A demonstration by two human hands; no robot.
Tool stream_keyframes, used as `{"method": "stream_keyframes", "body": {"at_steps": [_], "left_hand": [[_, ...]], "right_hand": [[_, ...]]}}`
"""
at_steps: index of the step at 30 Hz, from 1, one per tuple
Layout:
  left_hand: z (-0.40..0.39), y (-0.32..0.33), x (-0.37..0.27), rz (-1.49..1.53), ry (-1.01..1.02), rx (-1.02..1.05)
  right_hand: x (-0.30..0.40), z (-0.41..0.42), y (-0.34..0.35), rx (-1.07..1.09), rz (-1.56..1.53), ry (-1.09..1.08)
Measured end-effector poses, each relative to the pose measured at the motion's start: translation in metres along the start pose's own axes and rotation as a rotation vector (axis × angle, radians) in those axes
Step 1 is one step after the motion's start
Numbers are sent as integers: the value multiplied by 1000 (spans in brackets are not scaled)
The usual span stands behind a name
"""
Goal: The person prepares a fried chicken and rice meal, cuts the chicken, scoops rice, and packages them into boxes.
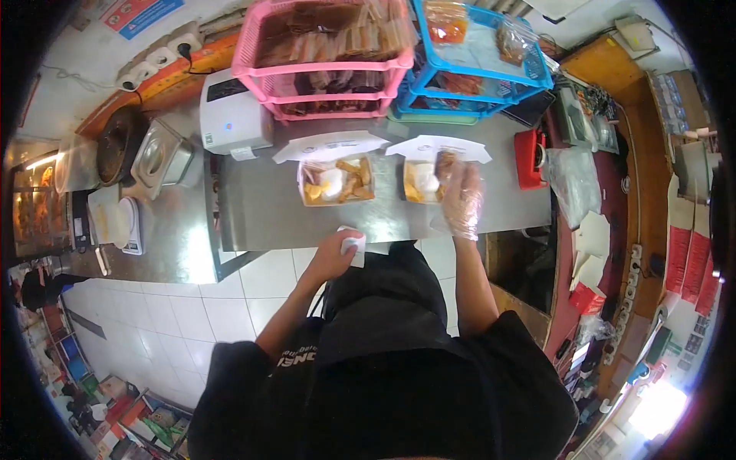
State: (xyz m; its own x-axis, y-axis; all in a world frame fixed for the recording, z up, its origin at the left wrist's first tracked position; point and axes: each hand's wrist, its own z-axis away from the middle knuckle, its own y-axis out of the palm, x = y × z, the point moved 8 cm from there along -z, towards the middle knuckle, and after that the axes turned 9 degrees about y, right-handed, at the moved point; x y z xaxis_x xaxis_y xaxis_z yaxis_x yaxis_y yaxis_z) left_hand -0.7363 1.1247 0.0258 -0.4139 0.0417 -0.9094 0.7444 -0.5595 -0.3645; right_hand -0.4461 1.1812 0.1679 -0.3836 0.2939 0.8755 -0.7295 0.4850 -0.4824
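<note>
My left hand (329,257) is bare and grips a small white paper slip (355,253) at the counter's front edge. A clear plastic glove covers my right hand (464,198), which reaches over the right side of an open paper meal box (415,196). Its fingers are at a brown piece of food (445,163); whether they hold it is hidden. White rice (424,178) fills part of that box. To its left stands a second open meal box (310,202), with a rice mound (332,183) and golden fried pieces (357,194). Both lids are folded back.
Along the back of the steel counter (264,213) stand a white label printer (236,118), a pink tiered basket rack (322,69) and a blue one (483,86), both holding bagged goods. A red tape dispenser (526,161) is at right; a kitchen scale (133,227) sits far left.
</note>
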Motion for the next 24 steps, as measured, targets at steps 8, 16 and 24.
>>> {"method": "stream_keyframes", "body": {"at_steps": [8,16,24], "left_hand": [[-87,153,4,43,58,290],[-160,263,5,314,-104,204],[-151,281,-234,7,449,-159]], "right_hand": [[-164,-20,-59,-25,59,263],[-308,-12,-114,362,-194,747],[-373,-41,-111,152,-670,837]]}}
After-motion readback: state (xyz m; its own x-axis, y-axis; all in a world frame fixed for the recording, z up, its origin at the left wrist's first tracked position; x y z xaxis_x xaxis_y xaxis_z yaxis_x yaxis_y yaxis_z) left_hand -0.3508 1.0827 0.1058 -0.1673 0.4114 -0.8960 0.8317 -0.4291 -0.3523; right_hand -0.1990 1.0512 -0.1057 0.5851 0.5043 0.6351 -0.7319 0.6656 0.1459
